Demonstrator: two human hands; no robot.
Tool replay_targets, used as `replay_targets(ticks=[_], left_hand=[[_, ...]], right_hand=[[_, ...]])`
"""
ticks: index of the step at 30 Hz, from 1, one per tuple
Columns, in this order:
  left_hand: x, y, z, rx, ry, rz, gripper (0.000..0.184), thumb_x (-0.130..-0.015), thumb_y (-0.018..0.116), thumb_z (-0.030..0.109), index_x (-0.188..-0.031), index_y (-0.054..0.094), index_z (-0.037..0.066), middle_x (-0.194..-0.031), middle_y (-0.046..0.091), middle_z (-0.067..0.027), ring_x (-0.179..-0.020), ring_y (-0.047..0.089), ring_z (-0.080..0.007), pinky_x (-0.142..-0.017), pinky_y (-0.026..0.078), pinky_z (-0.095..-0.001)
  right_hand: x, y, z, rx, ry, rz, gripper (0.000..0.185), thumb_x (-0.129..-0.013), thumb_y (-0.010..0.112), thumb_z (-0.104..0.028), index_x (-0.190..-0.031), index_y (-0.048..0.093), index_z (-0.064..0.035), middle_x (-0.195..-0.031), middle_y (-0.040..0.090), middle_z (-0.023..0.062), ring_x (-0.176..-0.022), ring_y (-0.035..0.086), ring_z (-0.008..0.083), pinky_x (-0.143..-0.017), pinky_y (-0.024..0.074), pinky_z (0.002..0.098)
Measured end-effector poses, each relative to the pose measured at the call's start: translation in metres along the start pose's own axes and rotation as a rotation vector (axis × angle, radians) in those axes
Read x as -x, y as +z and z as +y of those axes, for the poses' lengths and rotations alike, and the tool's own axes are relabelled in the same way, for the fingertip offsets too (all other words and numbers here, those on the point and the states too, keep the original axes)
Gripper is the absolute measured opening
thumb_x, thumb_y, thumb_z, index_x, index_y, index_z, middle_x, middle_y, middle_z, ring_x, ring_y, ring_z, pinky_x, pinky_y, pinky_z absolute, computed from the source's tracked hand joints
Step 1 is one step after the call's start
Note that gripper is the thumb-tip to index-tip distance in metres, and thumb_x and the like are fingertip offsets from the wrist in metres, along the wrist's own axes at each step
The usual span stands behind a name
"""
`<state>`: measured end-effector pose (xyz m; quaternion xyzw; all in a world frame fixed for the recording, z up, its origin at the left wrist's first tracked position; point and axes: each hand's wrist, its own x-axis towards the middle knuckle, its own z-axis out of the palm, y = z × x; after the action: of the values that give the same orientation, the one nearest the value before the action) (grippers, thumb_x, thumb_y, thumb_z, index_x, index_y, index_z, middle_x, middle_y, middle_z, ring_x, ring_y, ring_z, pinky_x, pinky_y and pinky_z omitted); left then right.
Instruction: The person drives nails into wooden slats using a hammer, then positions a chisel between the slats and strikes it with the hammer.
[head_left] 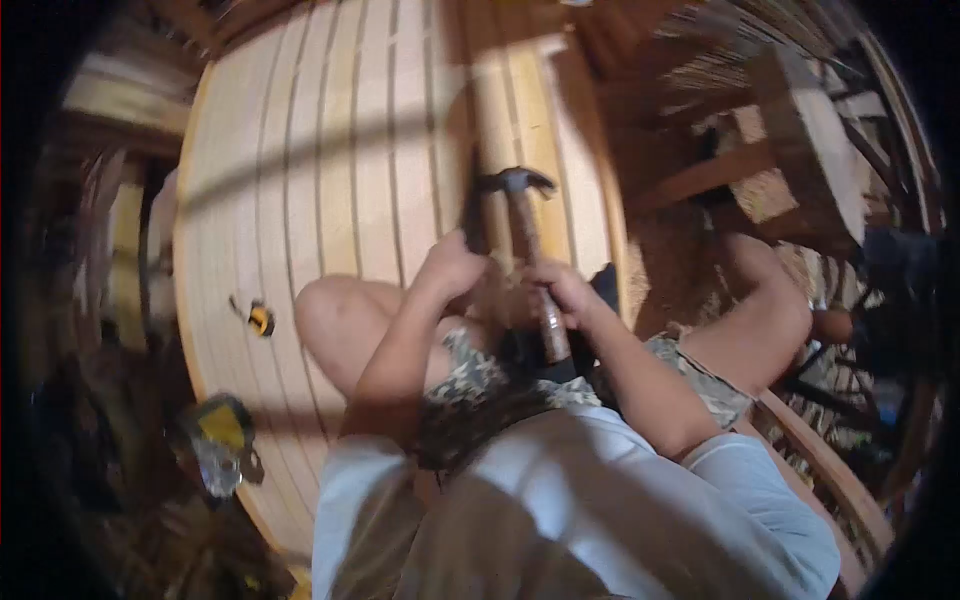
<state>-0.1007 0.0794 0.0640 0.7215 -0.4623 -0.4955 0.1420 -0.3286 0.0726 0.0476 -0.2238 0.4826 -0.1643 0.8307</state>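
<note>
A claw hammer [517,182] with a dark metal head and a wooden handle is in my right hand [565,290]. My fingers wrap round the handle, whose worn end shows below the hand. The hammer's head points away from me over the pale slatted wooden surface [330,200]. Just left of the handle is my left hand [455,268], with its fingers curled in. Blur and shadow hide what those fingers hold, if anything. Both hands are in front of my lap, between my bent knees.
A yellow and black tape measure [260,320] lies on the slats to the left. Near the left edge are a clear plastic thing [218,465] and a yellow and dark item [225,425]. Timber [815,140] and wood scraps stand at right.
</note>
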Motion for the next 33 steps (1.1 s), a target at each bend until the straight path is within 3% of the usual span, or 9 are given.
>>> replay_targets(ticks=[1,5,15,17,22,25,27,31,33], left_hand=[[0.019,-0.012,0.021,0.046,-0.010,-0.028,0.017,-0.078,0.071,0.014,-0.085,0.067,0.000,-0.070,0.066,-0.0088,-0.061,0.063,-0.0207,-0.058,0.050,-0.0358],[-0.004,-0.005,-0.014,0.108,-0.034,-0.071,0.025,-0.080,0.070,0.009,-0.097,0.062,-0.007,-0.071,0.065,-0.0119,-0.060,0.063,-0.0210,-0.056,0.051,-0.0353],[0.009,-0.026,0.001,0.256,-0.080,-0.228,0.025,-0.080,0.069,0.008,-0.097,0.056,-0.005,-0.070,0.063,-0.0091,-0.060,0.061,-0.0175,-0.054,0.050,-0.0332],[0.009,-0.029,-0.002,0.264,-0.072,-0.250,0.027,-0.080,0.069,0.009,-0.099,0.056,-0.005,-0.071,0.063,-0.0092,-0.060,0.061,-0.0175,-0.054,0.050,-0.0330],[0.009,-0.031,-0.005,0.290,-0.091,-0.299,0.025,-0.081,0.070,0.009,-0.098,0.056,-0.004,-0.074,0.064,-0.0103,-0.060,0.061,-0.0168,-0.056,0.051,-0.0326],[0.005,-0.035,-0.012,0.371,-0.057,-0.279,0.036,-0.075,0.078,0.018,-0.094,0.059,-0.005,-0.082,0.065,-0.0137,-0.065,0.062,-0.0202,-0.060,0.053,-0.0337],[0.001,-0.044,-0.012,-0.239,-0.053,-0.099,0.066,-0.067,0.083,0.041,-0.102,0.061,-0.011,-0.093,0.066,-0.0190,-0.079,0.066,-0.0305,-0.074,0.056,-0.0372],[0.006,-0.047,-0.006,-0.317,-0.098,-0.102,0.096,-0.057,0.080,0.061,-0.112,0.061,-0.016,-0.108,0.063,-0.0274,-0.099,0.064,-0.0406,-0.094,0.051,-0.0381],[0.008,-0.047,-0.004,-0.428,-0.145,-0.059,0.103,-0.057,0.075,0.066,-0.116,0.060,-0.018,-0.123,0.056,-0.0350,-0.113,0.060,-0.0426,-0.103,0.046,-0.0374]], right_hand=[[-0.001,0.007,-0.002,-0.021,-0.022,0.018,0.016,-0.094,0.061,-0.026,-0.099,0.057,-0.0115,-0.067,0.052,-0.0005,-0.051,0.051,0.0119,-0.043,0.0468,0.0295],[0.004,0.019,-0.016,-0.258,0.052,0.057,0.025,-0.100,0.055,-0.042,-0.094,0.050,-0.0175,-0.066,0.049,-0.0037,-0.051,0.048,0.0106,-0.045,0.0440,0.0284],[-0.010,0.027,-0.005,-0.174,-0.095,0.252,0.025,-0.097,0.055,-0.034,-0.087,0.050,-0.0122,-0.066,0.052,0.0017,-0.051,0.052,0.0143,-0.046,0.0458,0.0304],[-0.006,0.027,-0.018,0.309,-0.069,0.138,0.023,-0.097,0.055,-0.032,-0.087,0.049,-0.0126,-0.066,0.051,0.0012,-0.052,0.053,0.0144,-0.047,0.0445,0.0301],[-0.004,0.033,-0.019,0.014,-0.148,0.268,0.024,-0.098,0.055,-0.031,-0.088,0.051,-0.0096,-0.068,0.052,0.0018,-0.053,0.053,0.0155,-0.048,0.0465,0.0322],[-0.006,0.027,-0.013,0.157,0.049,0.196,0.022,-0.098,0.054,-0.030,-0.091,0.051,-0.0095,-0.068,0.053,0.0027,-0.050,0.053,0.0163,-0.046,0.0468,0.0336],[-0.002,0.014,-0.025,0.083,0.088,0.112,0.023,-0.097,0.055,-0.029,-0.093,0.052,-0.0072,-0.069,0.054,0.0043,-0.050,0.054,0.0171,-0.046,0.0479,0.0343],[0.013,0.037,-0.068,0.407,-0.023,0.175,0.024,-0.096,0.058,-0.027,-0.094,0.052,-0.0039,-0.067,0.055,0.0049,-0.052,0.057,0.0174,-0.048,0.0496,0.0338],[0.012,0.050,-0.080,0.804,-0.289,0.359,0.023,-0.096,0.057,-0.024,-0.095,0.055,-0.0012,-0.068,0.057,0.0073,-0.055,0.058,0.0166,-0.052,0.0484,0.0342]])
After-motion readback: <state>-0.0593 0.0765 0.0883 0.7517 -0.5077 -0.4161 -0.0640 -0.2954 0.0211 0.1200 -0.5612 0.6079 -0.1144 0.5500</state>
